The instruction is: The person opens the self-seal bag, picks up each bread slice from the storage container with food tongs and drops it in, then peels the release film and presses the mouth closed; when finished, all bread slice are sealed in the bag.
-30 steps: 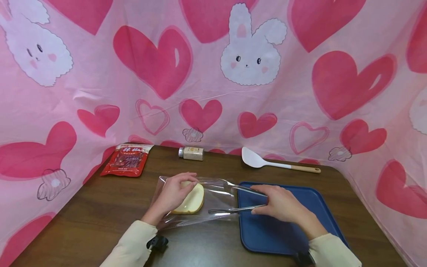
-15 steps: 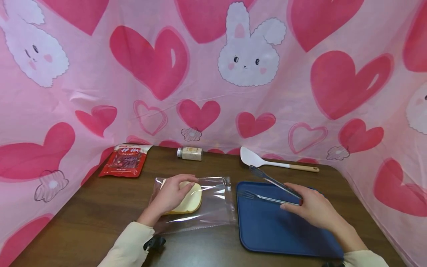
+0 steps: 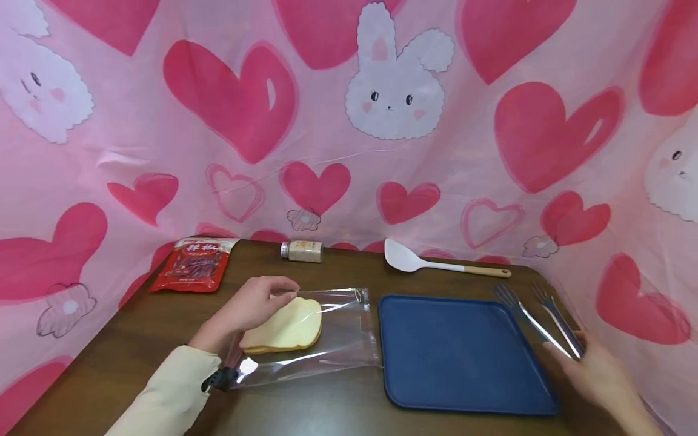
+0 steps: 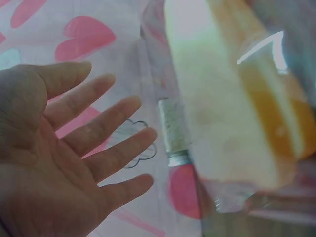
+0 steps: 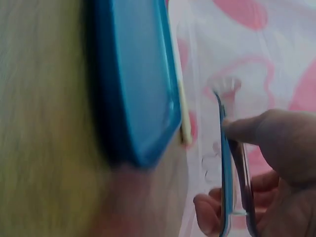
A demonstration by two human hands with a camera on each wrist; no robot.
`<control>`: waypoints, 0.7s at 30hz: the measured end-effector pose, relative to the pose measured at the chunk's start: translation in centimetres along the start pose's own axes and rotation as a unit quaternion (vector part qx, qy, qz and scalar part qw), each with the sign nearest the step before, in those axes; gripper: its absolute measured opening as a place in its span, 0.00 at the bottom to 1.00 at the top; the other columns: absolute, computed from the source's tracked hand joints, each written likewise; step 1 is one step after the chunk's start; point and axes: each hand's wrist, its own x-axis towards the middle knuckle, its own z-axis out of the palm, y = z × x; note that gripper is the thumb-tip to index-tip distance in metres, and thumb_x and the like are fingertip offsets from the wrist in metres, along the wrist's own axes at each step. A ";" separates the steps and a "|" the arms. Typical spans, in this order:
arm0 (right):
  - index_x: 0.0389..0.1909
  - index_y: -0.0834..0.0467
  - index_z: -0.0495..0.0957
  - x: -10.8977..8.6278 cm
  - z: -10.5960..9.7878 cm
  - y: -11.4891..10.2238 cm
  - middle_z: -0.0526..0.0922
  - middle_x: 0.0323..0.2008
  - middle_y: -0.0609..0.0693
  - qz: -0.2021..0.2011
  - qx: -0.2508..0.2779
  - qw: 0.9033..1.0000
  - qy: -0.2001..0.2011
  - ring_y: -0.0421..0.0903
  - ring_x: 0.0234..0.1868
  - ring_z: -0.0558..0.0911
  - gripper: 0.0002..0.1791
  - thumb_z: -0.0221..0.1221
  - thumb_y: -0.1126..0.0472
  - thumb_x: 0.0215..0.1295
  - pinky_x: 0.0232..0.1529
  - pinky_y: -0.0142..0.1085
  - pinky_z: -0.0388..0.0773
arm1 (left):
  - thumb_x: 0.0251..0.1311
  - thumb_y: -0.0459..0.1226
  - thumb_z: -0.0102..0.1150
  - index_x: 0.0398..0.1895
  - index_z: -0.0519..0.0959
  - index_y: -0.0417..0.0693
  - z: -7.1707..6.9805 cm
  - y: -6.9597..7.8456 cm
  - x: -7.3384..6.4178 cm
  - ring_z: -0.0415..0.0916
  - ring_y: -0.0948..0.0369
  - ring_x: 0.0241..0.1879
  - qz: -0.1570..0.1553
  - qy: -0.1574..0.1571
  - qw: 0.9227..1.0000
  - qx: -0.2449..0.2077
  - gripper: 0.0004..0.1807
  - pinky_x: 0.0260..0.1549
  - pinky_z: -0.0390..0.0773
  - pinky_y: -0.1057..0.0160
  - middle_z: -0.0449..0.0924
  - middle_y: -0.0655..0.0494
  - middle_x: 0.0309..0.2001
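Slices of bread [image 3: 297, 324] lie in a clear plastic bag [image 3: 349, 339] on the table, left of the blue tray. My left hand [image 3: 253, 303] hovers over the left part of the bread, covering some of it. In the left wrist view its fingers are spread and nearly straight, with the bagged bread beside them. Off the tray's right side, my right hand [image 3: 597, 372] holds metal tongs [image 3: 544, 334] whose arms stand apart, with nothing between the tips. The right wrist view shows thumb and fingers around the tongs [image 5: 226, 173].
The blue tray [image 3: 452, 354] lies right of the bag. Along the back of the table are a red packet [image 3: 193, 266], a small seasoning jar [image 3: 304, 251] on its side and a white spatula [image 3: 406, 257] with a wooden handle. Pink heart-patterned cloth [image 3: 327, 139] surrounds the table.
My right hand has carried the tongs from the bag's right end across the tray to its far right. The left hand has stayed over the bread, shifting slightly left.
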 end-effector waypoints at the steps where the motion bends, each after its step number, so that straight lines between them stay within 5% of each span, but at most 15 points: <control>1: 0.63 0.82 0.59 -0.1 -0.1 0.6 0.76 0.48 0.84 0.022 0.000 1.000 -0.009 0.74 0.43 0.80 0.45 0.58 0.41 0.75 0.44 0.65 0.79 | 0.74 0.41 0.62 0.57 0.86 0.46 -0.2 0.0 0.1 0.83 0.45 0.60 0.007 -0.003 1.000 0.007 0.15 0.59 0.82 0.40 0.88 0.47 0.57; 9: 0.44 0.78 0.70 -0.9 0.5 3.2 0.80 0.32 0.74 0.076 -0.009 0.997 -0.003 0.64 0.31 0.81 0.34 0.63 0.46 0.70 0.36 0.58 0.79 | 0.74 0.39 0.61 0.57 0.86 0.41 -0.4 -1.0 1.5 0.84 0.45 0.58 0.010 -0.020 0.999 0.027 0.15 0.59 0.82 0.41 0.89 0.45 0.54; 21: 0.47 0.80 0.67 -0.7 1.8 3.9 0.78 0.36 0.76 0.099 -0.038 0.994 -0.034 0.71 0.36 0.80 0.45 0.66 0.37 0.65 0.39 0.62 0.79 | 0.72 0.41 0.62 0.55 0.86 0.38 1.6 -3.6 5.5 0.85 0.49 0.53 -0.022 -0.044 0.998 0.034 0.17 0.56 0.84 0.46 0.89 0.43 0.52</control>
